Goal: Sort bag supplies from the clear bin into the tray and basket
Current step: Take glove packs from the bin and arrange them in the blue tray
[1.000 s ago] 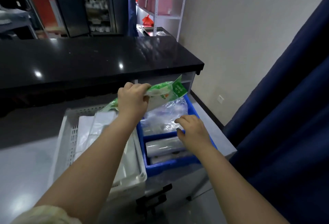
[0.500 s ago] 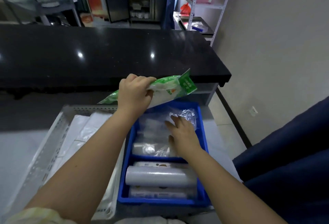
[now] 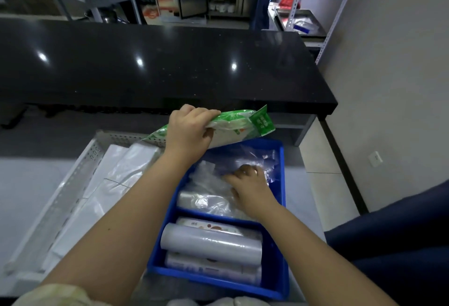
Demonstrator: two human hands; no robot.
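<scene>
My left hand point(image 3: 188, 130) grips a green and white pack of bags point(image 3: 240, 124), held in the air over the far rim of the blue tray point(image 3: 281, 208). My right hand point(image 3: 250, 184) lies flat, fingers spread, on crumpled clear plastic bags point(image 3: 209, 181) in the tray's far compartment. The near compartment holds a roll of clear bags point(image 3: 211, 242) between two labelled packs. A white perforated basket point(image 3: 82, 164) stands to the left of the tray with folded white plastic bags point(image 3: 116, 179) inside. The clear bin is not in view.
A long black counter point(image 3: 158, 67) runs across behind the tray and basket. Both stand on a grey surface point(image 3: 26, 184). A dark blue curtain point(image 3: 401, 245) hangs at the right, with a beige wall point(image 3: 401, 87) behind it. White metal shelving point(image 3: 323, 2) stands at the far right.
The view has tilted down over the tray. My right hand moved from the tray's divider into the far compartment onto the clear bags. My left hand keeps the green pack above the tray.
</scene>
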